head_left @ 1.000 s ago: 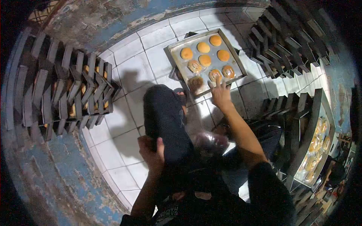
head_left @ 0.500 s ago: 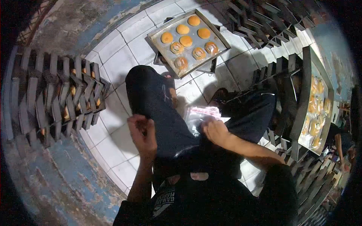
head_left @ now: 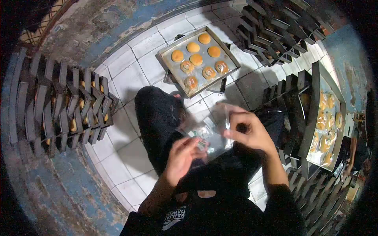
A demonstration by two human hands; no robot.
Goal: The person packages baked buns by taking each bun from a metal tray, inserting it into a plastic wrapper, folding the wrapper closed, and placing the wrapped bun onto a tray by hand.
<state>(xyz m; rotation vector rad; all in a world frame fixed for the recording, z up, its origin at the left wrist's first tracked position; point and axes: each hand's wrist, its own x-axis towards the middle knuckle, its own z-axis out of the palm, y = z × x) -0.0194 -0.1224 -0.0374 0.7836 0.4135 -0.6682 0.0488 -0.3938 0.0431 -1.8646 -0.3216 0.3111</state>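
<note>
Over my lap, a clear plastic bag with a printed round mark stretches between my hands, partly smeared by motion. My right hand pinches its right edge between thumb and curled fingers. My left hand has its fingertips closed on the bag's left side, beside the print. Whether more bags lie beneath on my lap I cannot tell. Ahead of my knees is a metal tray with round golden buns. The nearer ones, such as this wrapped bun, sit in clear printed bags.
Stacked dark trays with buns stand on the left, and more stacks at the upper right. A tray of wrapped buns tops the right stack. White floor tiles surround me. Another person's arm shows at far right.
My left hand has moved from beside my left knee to the bag. My right hand has lifted up and right from the bags on my lap, drawing a clear bag. The view has shifted slightly.
</note>
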